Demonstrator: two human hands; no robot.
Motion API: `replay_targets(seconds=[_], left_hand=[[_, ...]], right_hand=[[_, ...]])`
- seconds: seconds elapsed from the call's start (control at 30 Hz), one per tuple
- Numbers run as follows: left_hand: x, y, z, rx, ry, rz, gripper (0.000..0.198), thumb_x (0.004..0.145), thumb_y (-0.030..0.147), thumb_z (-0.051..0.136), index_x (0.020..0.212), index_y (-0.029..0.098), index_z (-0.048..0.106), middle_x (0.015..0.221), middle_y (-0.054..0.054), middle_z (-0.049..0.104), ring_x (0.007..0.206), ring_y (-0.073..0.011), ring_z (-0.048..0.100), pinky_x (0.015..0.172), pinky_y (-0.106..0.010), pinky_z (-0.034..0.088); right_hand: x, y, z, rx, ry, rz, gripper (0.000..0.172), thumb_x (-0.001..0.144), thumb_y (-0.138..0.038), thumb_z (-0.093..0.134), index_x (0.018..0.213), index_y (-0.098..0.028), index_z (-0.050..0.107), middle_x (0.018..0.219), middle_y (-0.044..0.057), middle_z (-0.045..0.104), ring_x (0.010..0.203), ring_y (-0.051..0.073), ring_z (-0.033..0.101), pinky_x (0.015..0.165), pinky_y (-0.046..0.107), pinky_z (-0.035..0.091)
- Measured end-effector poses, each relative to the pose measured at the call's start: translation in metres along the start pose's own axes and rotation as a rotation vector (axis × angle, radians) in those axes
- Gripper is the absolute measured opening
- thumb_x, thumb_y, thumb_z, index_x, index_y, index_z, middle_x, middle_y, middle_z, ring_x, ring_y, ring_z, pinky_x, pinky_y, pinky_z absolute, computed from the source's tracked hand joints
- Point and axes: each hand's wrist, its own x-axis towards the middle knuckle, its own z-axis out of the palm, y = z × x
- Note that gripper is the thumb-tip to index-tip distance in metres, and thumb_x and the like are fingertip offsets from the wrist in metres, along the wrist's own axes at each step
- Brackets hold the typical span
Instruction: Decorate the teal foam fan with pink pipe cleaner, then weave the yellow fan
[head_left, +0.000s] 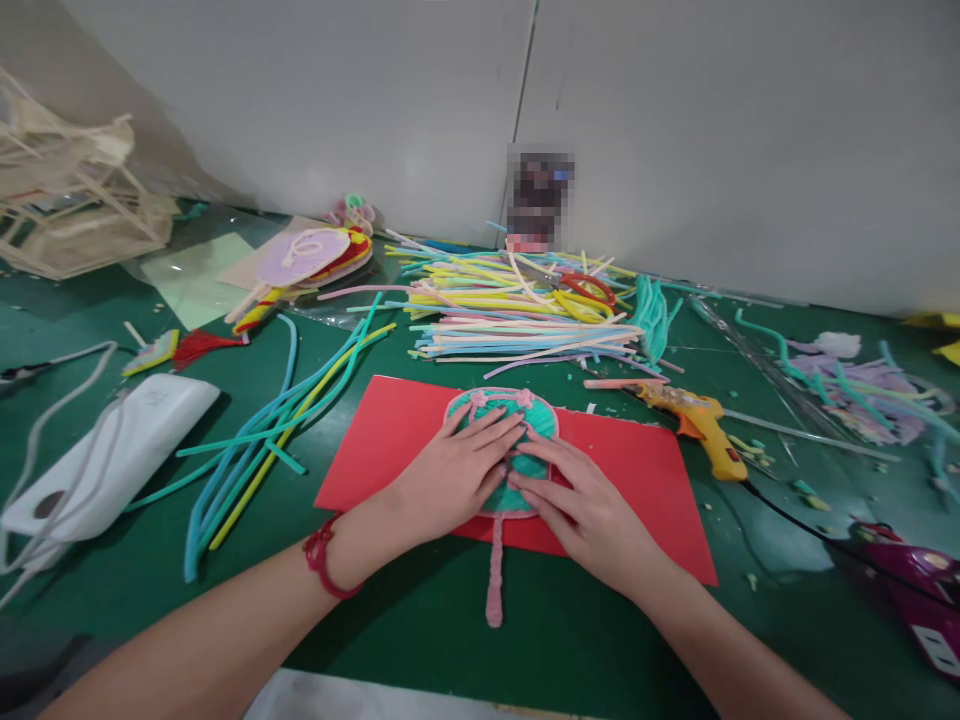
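Observation:
A round teal fan with a pink rim and a pink handle lies on a sheet of red paper, its handle pointing toward me. My left hand rests flat on the fan's face with the fingers stretched out. Against the fan's right side, my right hand lays its spread fingers over the surface. Two small pink flower shapes show near the fan's top edge. Much of the fan's middle is hidden under my fingers.
Pipe cleaners in several colours lie behind the paper, with scissors on top. A yellow hot glue gun is at the right, its cord running to a purple power strip. A white power bank and finished fans are leftward.

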Motion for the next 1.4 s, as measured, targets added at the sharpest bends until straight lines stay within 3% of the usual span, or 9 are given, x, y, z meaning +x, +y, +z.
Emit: replay_targets(seconds=[0.4,0.63,0.8,0.93,1.03,1.2,1.4], left_hand=[[-0.001,0.001,-0.01,-0.054,-0.152,-0.003,0.053,0.094,0.032,0.037,0.144,0.019,0.022,0.152,-0.002,0.022,0.141,-0.0168,0.013,0.115,-0.041,0.009],[-0.002,0.0,-0.009,-0.041,-0.11,0.033,0.051,0.094,0.034,0.037,0.143,0.019,0.026,0.151,-0.004,0.025,0.141,-0.0177,0.015,0.115,-0.04,0.01],[-0.003,0.001,-0.009,-0.019,-0.105,0.017,0.051,0.094,0.035,0.036,0.142,0.018,0.028,0.15,-0.004,0.027,0.141,-0.0182,0.016,0.114,-0.041,0.011],[-0.002,0.002,-0.012,-0.027,-0.113,0.013,0.05,0.095,0.037,0.036,0.141,0.019,0.031,0.149,-0.004,0.028,0.14,-0.0194,0.018,0.114,-0.043,0.012],[-0.002,0.003,-0.014,-0.023,-0.117,0.032,0.05,0.095,0.037,0.035,0.14,0.017,0.032,0.149,-0.005,0.029,0.14,-0.0196,0.019,0.114,-0.044,0.012],[-0.004,0.002,-0.011,-0.03,-0.079,0.027,0.049,0.095,0.039,0.033,0.14,0.019,0.032,0.149,-0.004,0.028,0.14,-0.0202,0.018,0.115,-0.045,0.011],[-0.004,0.0,-0.008,-0.046,-0.103,0.017,0.05,0.096,0.04,0.03,0.142,0.02,0.029,0.15,-0.002,0.027,0.14,-0.02,0.016,0.115,-0.046,0.008]], right_hand=[[-0.001,0.002,-0.001,0.015,-0.012,0.013,0.028,0.09,-0.018,0.048,0.112,-0.022,0.064,0.124,0.01,0.058,0.122,0.024,0.048,0.099,0.048,0.046],[-0.001,0.001,0.001,0.061,0.01,0.041,0.028,0.09,-0.018,0.047,0.113,-0.021,0.063,0.122,0.009,0.06,0.123,0.023,0.048,0.101,0.044,0.045],[-0.003,0.003,0.001,0.122,0.038,0.153,0.031,0.091,-0.021,0.046,0.12,-0.025,0.055,0.119,0.004,0.063,0.118,0.021,0.053,0.102,0.046,0.043],[0.002,0.016,-0.004,-0.012,0.188,0.206,0.025,0.091,-0.018,0.046,0.109,-0.027,0.061,0.107,0.004,0.066,0.103,0.02,0.06,0.094,0.044,0.046],[0.012,0.032,-0.009,-0.18,0.208,0.195,0.022,0.091,-0.019,0.046,0.102,-0.024,0.065,0.099,0.007,0.066,0.094,0.021,0.06,0.085,0.041,0.047],[0.038,0.049,-0.014,-0.422,0.132,0.083,0.024,0.092,-0.019,0.046,0.104,-0.024,0.066,0.094,0.006,0.063,0.088,0.022,0.055,0.078,0.038,0.042],[0.056,0.046,-0.013,-0.446,0.012,-0.013,0.02,0.093,-0.02,0.045,0.09,-0.02,0.065,0.09,0.005,0.064,0.083,0.02,0.053,0.072,0.034,0.037]])
